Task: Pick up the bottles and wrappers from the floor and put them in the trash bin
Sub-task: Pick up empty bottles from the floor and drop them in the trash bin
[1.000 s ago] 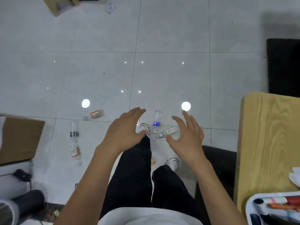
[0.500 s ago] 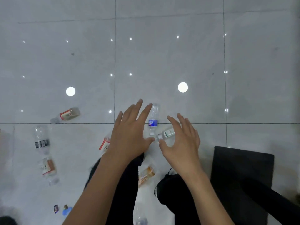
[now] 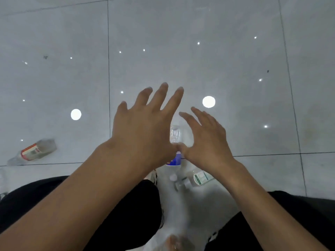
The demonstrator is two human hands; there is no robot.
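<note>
Blue-label bottle (image 3: pixel 175 136) between left hand (image 3: pixel 145 127) and right hand (image 3: pixel 204 140), both splayed wide; floor tile (image 3: pixel 199 66) stretches ahead.

we see our left forearm (image 3: pixel 81 187) and right forearm (image 3: pixel 262 196) bare from wrist to the view's lower edge. the left hand (image 3: pixel 143 131) sits just at nine o'clock of centre, the right hand (image 3: pixel 204 140) at about four o'clock; both are bare, and the fingernails look short, though blurred. we wear black trousers (image 3: pixel 126 214), plain and dark, the weave too blurred to tell: one leg fills the view around seven o'clock, the other around four o'clock. at six o'clock of centre a white shoe (image 3: pixel 155 176) with black trim peeks past the left leg's hem.
</note>
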